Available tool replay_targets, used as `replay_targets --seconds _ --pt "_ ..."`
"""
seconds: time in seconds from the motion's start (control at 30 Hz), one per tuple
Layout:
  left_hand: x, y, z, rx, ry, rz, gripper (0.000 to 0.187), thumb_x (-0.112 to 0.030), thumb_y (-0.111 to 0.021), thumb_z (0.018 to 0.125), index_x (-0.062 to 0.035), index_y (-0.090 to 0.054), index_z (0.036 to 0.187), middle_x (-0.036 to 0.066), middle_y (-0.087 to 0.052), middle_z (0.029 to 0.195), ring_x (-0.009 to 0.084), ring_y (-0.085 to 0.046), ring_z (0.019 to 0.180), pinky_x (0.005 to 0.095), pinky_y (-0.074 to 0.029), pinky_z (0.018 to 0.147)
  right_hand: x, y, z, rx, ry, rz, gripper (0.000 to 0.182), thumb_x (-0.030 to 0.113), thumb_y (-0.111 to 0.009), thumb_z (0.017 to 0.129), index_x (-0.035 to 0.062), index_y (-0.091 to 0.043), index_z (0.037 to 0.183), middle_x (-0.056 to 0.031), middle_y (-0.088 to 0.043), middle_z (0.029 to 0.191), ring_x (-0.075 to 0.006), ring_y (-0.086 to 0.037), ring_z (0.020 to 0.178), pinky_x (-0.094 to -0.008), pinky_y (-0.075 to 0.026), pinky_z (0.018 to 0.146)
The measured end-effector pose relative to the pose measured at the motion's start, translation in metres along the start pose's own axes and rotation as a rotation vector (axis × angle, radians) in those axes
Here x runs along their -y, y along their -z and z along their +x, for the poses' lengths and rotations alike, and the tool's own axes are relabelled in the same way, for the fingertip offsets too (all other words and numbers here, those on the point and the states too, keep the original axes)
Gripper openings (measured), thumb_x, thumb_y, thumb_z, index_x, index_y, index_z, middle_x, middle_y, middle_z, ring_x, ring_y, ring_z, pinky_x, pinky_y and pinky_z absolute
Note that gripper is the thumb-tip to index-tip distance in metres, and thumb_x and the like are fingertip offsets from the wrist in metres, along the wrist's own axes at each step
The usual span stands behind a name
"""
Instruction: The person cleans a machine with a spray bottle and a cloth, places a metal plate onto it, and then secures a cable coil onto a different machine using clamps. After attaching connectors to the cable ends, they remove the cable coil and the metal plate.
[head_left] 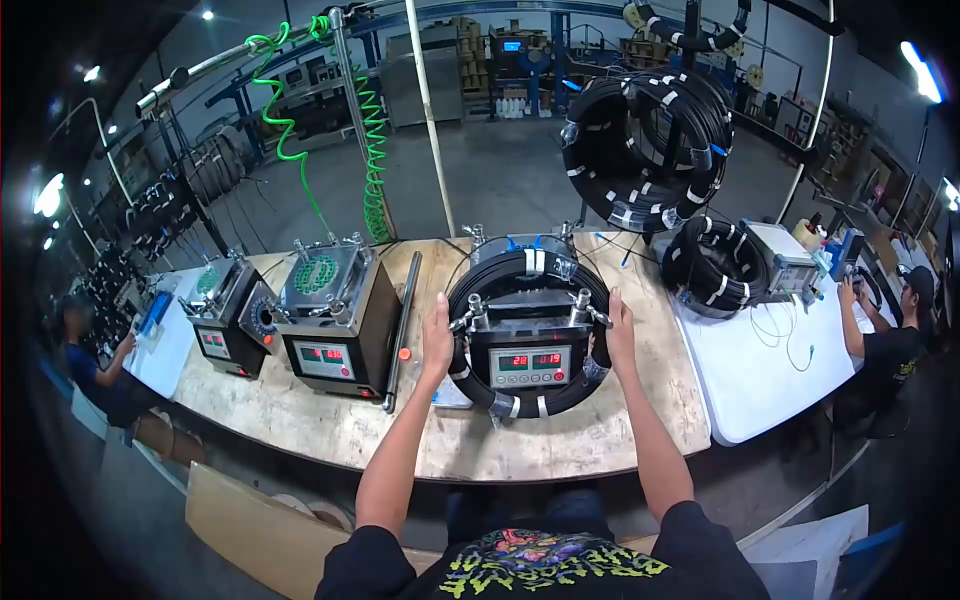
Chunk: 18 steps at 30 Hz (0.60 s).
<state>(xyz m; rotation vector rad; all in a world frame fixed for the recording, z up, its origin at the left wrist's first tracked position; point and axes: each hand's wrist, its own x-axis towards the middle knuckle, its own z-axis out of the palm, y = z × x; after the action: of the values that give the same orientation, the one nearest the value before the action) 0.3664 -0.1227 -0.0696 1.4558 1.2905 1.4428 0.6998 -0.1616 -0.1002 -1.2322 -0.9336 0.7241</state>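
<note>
A coil of black cable (526, 406), bound with white and clear tape, is held upright between my two hands. My left hand (437, 340) presses against its left side, fingers pointing up. On the opposite side my right hand (620, 335) grips the coil in the same way. Through the ring shows a dark polishing machine (530, 338) with metal clamp posts and a red-lit display panel (530, 367). The coil overlaps the machine's edges in this view, so part of the machine's body is hidden.
Two similar machines (335, 352) (222, 340) stand left on the wooden bench (440, 445), beside a metal bar (403, 330). More black coils hang on a rack (645, 150) and lie at right (712, 268). People work at both sides (895, 350) (90, 365).
</note>
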Motion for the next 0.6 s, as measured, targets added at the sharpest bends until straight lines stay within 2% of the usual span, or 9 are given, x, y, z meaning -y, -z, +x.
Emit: replay_targets --seconds 0.07,0.17,0.3,0.37,0.43,0.47,0.5,0.6 --pt "-0.008 -0.002 -0.005 0.04 0.055 -0.074 0.072 -0.058 -0.038 0.11 0.0059 -0.061 0.087 0.001 -0.055 0.073 0.0137 -0.052 0.077 0.0338 -0.045 0.078 -0.008 0.004 0.005 0.042 0.043 -0.073 0.065 0.054 -0.043 0.11 -0.0074 -0.063 0.1 -0.0062 -0.061 0.088 -0.0159 -0.054 0.083 -0.0332 -0.047 0.081" --pt "-0.029 -0.002 -0.011 0.03 0.079 -0.083 0.071 -0.058 -0.038 0.11 0.0054 -0.065 0.093 0.003 -0.06 0.078 0.0156 -0.058 0.081 0.0348 -0.047 0.083 0.028 -0.004 -0.011 0.0 -0.19 -0.029 0.063 0.054 -0.042 0.11 -0.0043 -0.059 0.093 -0.0066 -0.059 0.083 -0.0167 -0.054 0.081 -0.0347 -0.047 0.08" --pt "0.017 0.0 0.009 0.066 0.098 -0.129 0.069 -0.058 -0.038 0.109 0.0049 -0.068 0.108 0.008 -0.067 0.094 0.0195 -0.062 0.094 0.0356 -0.047 0.096 0.0 0.007 0.005 0.075 -0.037 -0.033 0.065 0.055 -0.043 0.109 -0.0059 -0.064 0.108 -0.0082 -0.065 0.097 -0.017 -0.061 0.091 -0.0322 -0.049 0.088" --pt "-0.019 0.005 -0.001 0.095 0.079 -0.106 0.069 -0.057 -0.038 0.109 0.0053 -0.067 0.113 0.011 -0.068 0.105 0.0217 -0.062 0.101 0.0349 -0.044 0.101 -0.023 0.015 0.026 0.138 0.002 -0.039 0.068 0.058 -0.044 0.108 -0.0051 -0.064 0.121 -0.007 -0.068 0.106 -0.0145 -0.064 0.094 -0.0273 -0.049 0.089" --pt "0.018 0.009 0.024 0.16 0.057 -0.094 0.07 -0.058 -0.038 0.109 0.0056 -0.065 0.118 0.015 -0.068 0.116 0.0242 -0.062 0.11 0.0343 -0.04 0.107 0.027 0.008 0.01 0.185 0.064 -0.109 0.069 0.058 -0.044 0.108 -0.0056 -0.062 0.125 -0.0092 -0.067 0.117 -0.0166 -0.062 0.107 -0.0285 -0.046 0.098" --pt "0.011 0.01 0.031 0.19 0.043 -0.034 0.069 -0.058 -0.039 0.109 0.0051 -0.064 0.121 0.015 -0.067 0.118 0.0246 -0.062 0.112 0.0347 -0.041 0.107 0.049 0.004 0.009 0.207 0.095 -0.145 0.069 0.058 -0.044 0.108 -0.0059 -0.062 0.127 -0.0103 -0.066 0.123 -0.0177 -0.06 0.113 -0.0291 -0.044 0.103" --pt "-0.003 0.009 0.043 0.221 0.029 0.027 0.067 -0.057 -0.04 0.108 0.0045 -0.062 0.125 0.016 -0.067 0.12 0.025 -0.062 0.114 0.0351 -0.041 0.107 0.055 0.005 0.021 0.317 0.07 -0.142 0.064 0.053 -0.048 0.108 -0.0036 -0.058 0.136 -0.0112 -0.065 0.126 -0.019 -0.057 0.121 -0.0308 -0.042 0.106" --pt "-0.047 -0.004 0.06 0.301 -0.101 0.125 0.063 -0.055 -0.047 0.107 0.0015 -0.057 0.135 0.016 -0.067 0.122 0.0258 -0.063 0.115 0.0367 -0.044 0.105 0.075 -0.013 0.047 0.422 0.178 -0.216 0.062 0.048 -0.056 0.106 0.0021 -0.048 0.148 -0.0111 -0.063 0.128 -0.0193 -0.057 0.121 -0.0337 -0.043 0.106"
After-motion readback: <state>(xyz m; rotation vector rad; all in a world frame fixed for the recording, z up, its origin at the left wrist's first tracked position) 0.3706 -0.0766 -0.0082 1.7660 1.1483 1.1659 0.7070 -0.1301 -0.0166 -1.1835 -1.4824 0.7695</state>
